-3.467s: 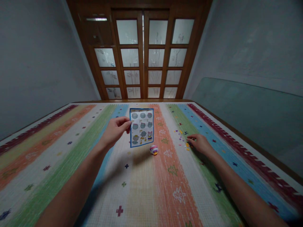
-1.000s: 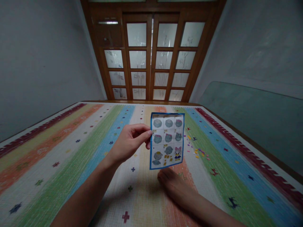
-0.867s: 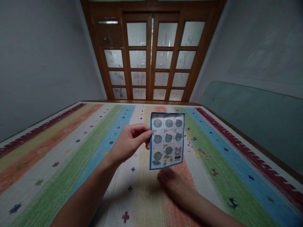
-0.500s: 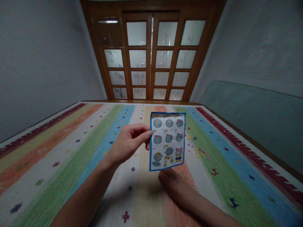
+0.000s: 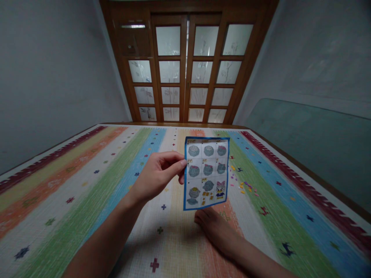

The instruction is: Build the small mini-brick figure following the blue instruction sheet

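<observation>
My left hand (image 5: pixel 162 170) pinches the left edge of an instruction sheet (image 5: pixel 206 173) between thumb and fingers. The sheet stands upright above the table, its printed side toward me. It has a blue border and a grid of pictures of grey brick-built shapes, with a figure wearing a pink bow at the lower right. My right hand (image 5: pixel 213 226) rests low on the cloth, just under the sheet's bottom edge. Its fingers are mostly hidden, so I cannot tell whether it holds anything. Several small yellow, purple and pink pieces (image 5: pixel 246 186) lie scattered right of the sheet.
A striped, patterned tablecloth (image 5: pixel 95 208) covers the long table. Wooden doors with glass panes (image 5: pixel 187 73) stand beyond its far end. A pale green panel (image 5: pixel 307 143) leans against the wall along the right side.
The sheet has turned very slightly, its right edge shifting a little to the right. The left hand's pinch is the same, and the right hand has hardly moved.
</observation>
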Motion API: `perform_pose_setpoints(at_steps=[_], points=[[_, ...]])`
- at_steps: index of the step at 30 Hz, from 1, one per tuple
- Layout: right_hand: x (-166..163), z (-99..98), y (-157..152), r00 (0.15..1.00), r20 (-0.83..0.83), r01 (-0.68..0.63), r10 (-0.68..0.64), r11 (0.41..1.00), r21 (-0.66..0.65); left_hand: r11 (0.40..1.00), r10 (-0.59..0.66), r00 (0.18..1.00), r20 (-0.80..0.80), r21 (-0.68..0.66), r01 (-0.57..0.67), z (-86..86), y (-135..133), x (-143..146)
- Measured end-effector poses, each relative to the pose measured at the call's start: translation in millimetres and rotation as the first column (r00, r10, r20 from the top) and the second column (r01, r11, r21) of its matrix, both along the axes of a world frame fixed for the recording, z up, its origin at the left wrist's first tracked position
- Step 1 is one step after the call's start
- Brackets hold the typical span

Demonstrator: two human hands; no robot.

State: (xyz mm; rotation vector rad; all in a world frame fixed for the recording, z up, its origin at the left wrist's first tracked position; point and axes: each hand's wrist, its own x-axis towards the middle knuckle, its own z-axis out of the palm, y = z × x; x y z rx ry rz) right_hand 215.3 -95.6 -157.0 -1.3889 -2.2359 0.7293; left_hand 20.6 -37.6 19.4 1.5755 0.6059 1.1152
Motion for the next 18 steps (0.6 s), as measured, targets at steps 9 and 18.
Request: perform_pose_setpoints(at_steps=[9,18], points=[[-0.4,-1.2,-0.5,0.985,0.12,-0.144,0.126,0.976,0.165,1.0,0.021,1.0,-0.018,0.008,-0.021,-3.9,4.4,-3.2],[26.2,18.6,2.3,0.994,-0.091,-0.018,0.063,0.906,0.423,0.997,0.061,0.997,-0.036,0.039,-0.06,-7.2,10.6,-7.2]])
